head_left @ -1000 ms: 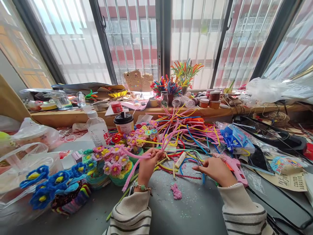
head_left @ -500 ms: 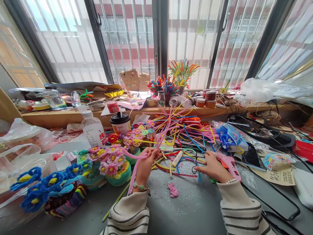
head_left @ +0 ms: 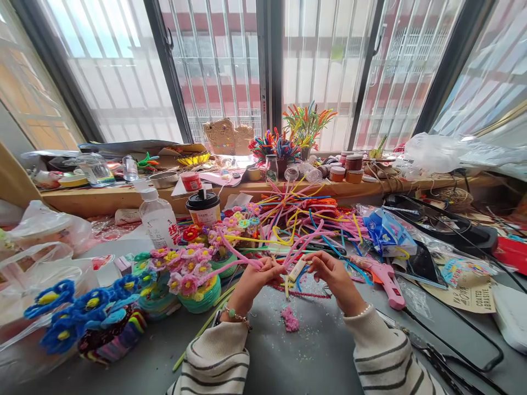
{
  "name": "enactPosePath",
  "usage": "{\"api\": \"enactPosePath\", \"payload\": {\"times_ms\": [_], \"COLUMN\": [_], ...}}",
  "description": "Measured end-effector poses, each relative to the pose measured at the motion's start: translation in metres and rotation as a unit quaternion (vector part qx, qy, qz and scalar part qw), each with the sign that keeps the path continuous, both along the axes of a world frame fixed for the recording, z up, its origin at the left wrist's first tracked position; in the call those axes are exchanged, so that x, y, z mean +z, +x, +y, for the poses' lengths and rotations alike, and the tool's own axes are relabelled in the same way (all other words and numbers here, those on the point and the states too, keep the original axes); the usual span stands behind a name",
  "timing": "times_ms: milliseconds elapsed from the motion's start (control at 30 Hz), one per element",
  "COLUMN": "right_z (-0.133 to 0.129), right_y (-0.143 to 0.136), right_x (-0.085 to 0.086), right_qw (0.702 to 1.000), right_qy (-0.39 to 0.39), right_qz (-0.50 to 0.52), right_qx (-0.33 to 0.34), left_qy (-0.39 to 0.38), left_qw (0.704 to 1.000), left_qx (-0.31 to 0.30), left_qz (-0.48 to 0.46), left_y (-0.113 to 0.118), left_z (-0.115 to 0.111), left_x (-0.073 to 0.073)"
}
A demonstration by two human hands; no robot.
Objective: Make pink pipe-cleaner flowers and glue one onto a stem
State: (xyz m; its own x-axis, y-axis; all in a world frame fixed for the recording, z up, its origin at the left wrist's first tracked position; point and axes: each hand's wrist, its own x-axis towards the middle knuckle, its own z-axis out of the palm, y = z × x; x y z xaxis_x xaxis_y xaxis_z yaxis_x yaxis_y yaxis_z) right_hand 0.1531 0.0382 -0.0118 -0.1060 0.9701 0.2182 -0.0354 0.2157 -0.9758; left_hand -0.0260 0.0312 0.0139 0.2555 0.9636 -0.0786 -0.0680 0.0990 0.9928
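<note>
My left hand (head_left: 257, 282) is closed around pink pipe cleaners (head_left: 230, 267), whose fuzzy ends stick out to the left and up to the right. Facing it, my right hand (head_left: 335, 280) has loosely bent fingers and holds nothing that I can make out. Between the hands lies a small whitish block (head_left: 297, 270) with print on it. A pink fuzzy piece (head_left: 290, 319) rests on the grey table in front of them. Left of my hands stand potted pink pipe-cleaner flowers (head_left: 189, 269).
A pink glue gun (head_left: 387, 280) lies to the right, its black cord running forward. Behind my hands is a heap of pipe cleaners (head_left: 296, 211). A clear bottle (head_left: 158, 219), a lidded cup (head_left: 203, 208) and blue flowers (head_left: 61, 310) stand at left.
The scissors have left my right hand, which has moved left toward the other hand. My left hand has come down and slightly right, with the pink pipe cleaners now splayed sideways.
</note>
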Motion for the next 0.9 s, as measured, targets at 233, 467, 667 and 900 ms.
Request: {"api": "enactPosePath", "payload": {"times_ms": [233, 467, 667, 900], "right_z": [0.001, -0.001, -0.001, 0.002], "right_y": [-0.012, -0.007, -0.005, 0.001], "right_x": [-0.011, -0.009, -0.006, -0.010], "right_qw": [0.998, 0.994, 0.996, 0.978], "right_qy": [-0.004, -0.004, -0.021, -0.017], "right_qz": [0.057, 0.051, 0.021, 0.130], "right_qx": [-0.029, -0.102, -0.086, -0.163], "left_qy": [0.013, 0.062, 0.139, 0.091], "left_qw": [0.999, 0.990, 0.954, 0.959], "left_qx": [-0.025, 0.113, 0.243, 0.215], "left_qz": [0.029, 0.053, 0.103, 0.159], "left_y": [0.001, -0.002, -0.009, -0.005], "left_z": [0.003, 0.009, 0.014, 0.015], "left_x": [-0.008, -0.014, -0.019, -0.021]}}
